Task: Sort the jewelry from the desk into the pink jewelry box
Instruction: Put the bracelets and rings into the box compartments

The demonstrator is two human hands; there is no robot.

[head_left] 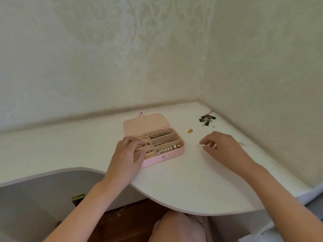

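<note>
White desk surface point(183, 180) is seen fitted into a wallpapered corner, and the pink jewelry box point(172, 155) is set on it, left of centre and near the back wall. Its lid point(146, 124) is laid fully back, a beige lining is shown, and a snap stud is fixed on the front wall. Three right-hand compartments are filled: dull metallic beads farthest, small gold pieces in the middle, pearls nearest. Rings are lodged in the padded rolls on the left. The left hand point(126, 156) is rested over those rolls with fingers curled down; whether anything is pinched cannot be told. The right hand point(225, 149) is held above the desk, right of the box, fingers loosely bent and apart, nothing seen in them. A dark green tassel cluster point(207, 118) is left near the corner, a gold charm point(190, 130) just beside the box, and a thin hook earring point(242, 144) behind the right hand.
</note>
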